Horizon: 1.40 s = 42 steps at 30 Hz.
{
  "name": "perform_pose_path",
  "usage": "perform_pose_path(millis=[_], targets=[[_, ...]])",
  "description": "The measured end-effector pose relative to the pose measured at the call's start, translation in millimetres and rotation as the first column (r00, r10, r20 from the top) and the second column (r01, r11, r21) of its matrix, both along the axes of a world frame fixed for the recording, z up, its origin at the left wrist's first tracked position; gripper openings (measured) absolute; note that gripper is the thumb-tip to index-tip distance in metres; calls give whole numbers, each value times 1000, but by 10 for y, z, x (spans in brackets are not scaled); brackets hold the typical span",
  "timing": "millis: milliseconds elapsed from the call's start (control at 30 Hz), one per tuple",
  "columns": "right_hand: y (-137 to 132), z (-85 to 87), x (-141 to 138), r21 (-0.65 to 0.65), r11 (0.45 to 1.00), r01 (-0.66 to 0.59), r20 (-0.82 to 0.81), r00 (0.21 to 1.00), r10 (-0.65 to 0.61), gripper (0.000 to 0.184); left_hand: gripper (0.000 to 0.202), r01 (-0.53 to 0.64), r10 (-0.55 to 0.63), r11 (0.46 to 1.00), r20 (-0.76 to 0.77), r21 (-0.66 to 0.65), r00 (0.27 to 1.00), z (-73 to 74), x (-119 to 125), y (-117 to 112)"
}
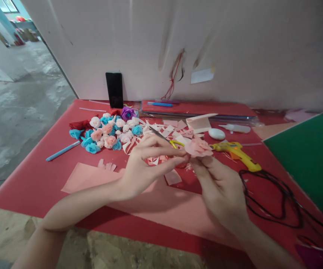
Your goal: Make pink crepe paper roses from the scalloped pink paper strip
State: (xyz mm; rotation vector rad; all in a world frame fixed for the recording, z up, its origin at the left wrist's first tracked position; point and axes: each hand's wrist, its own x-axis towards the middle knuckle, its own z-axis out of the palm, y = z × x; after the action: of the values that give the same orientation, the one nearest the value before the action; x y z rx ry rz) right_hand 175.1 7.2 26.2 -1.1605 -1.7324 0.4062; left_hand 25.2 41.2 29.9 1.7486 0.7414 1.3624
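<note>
A pink paper flower (198,147) is held up over the middle of the table. My right hand (220,186) grips it from underneath, fingers closed around its base. My left hand (147,160) pinches the flower's left edge between thumb and index finger; the exact contact is small and partly hidden. Just behind my left hand lies a pair of scissors (176,143) with yellow handles, among pink paper scraps (167,130). Below both hands, a long sheet of pink paper (161,203) lies flat on the red table cover (29,175).
A yellow glue gun (241,154) with a coiled black cord (279,216) lies at right, near a green board (307,160). Paper roses (110,141) cluster at left beside a blue pen (63,151). A phone (114,89) leans against the wall. A white bottle (238,128) lies behind.
</note>
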Motion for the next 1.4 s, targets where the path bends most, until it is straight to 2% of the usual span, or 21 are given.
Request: perform_pose_path(millis=[233, 400, 500, 600, 667, 767, 833, 900, 967, 1067, 1267, 1333, 1400], targets=[[17, 4, 30, -62, 984, -169, -59, 984, 165, 28, 10, 117, -99, 976, 105, -182, 990, 7, 0, 6], [48, 28, 31, -219, 940, -263, -209, 953, 218, 23, 7, 162, -113, 933, 165, -323, 980, 6, -7, 9], [94, 19, 58, -349, 836, -424, -352, 886, 302, 29, 7, 243, -179, 883, 191, -401, 965, 20, -17, 6], [148, -13, 95, -396, 692, -603, -507, 772, 382, 31, 10, 377, -259, 777, 290, -505, 921, 57, -16, 6], [172, -34, 107, -390, 613, -687, -591, 697, 405, 31, 9, 437, -267, 702, 361, -562, 894, 75, -7, 11], [185, -51, 92, -354, 515, -781, -690, 590, 419, 32, 11, 493, -276, 624, 420, -606, 865, 57, 6, 24], [186, -50, 62, -314, 460, -830, -736, 519, 434, 33, 11, 536, -310, 563, 441, -629, 842, 18, 10, 27], [185, -45, 27, -274, 423, -864, -757, 465, 459, 35, 10, 564, -322, 526, 464, -637, 825, -22, 12, 22], [183, -44, 3, -252, 411, -876, -761, 442, 475, 37, 7, 577, -307, 541, 494, -612, 813, -44, 15, 15], [176, -66, 12, -256, 427, -867, -746, 458, 483, 38, 6, 561, -270, 612, 520, -557, 811, -45, 19, 8], [165, -96, 134, -360, 534, -765, -642, 619, 453, 29, 4, 476, -292, 781, 439, -404, 850, -51, -14, 32], [155, -53, 144, -369, 565, -738, -593, 655, 468, 28, 7, 407, -278, 852, 373, -329, 885, -65, -31, 51], [137, 10, 125, -384, 625, -680, -518, 719, 463, 28, 8, 323, -240, 911, 307, -257, 921, -74, -42, 68]])
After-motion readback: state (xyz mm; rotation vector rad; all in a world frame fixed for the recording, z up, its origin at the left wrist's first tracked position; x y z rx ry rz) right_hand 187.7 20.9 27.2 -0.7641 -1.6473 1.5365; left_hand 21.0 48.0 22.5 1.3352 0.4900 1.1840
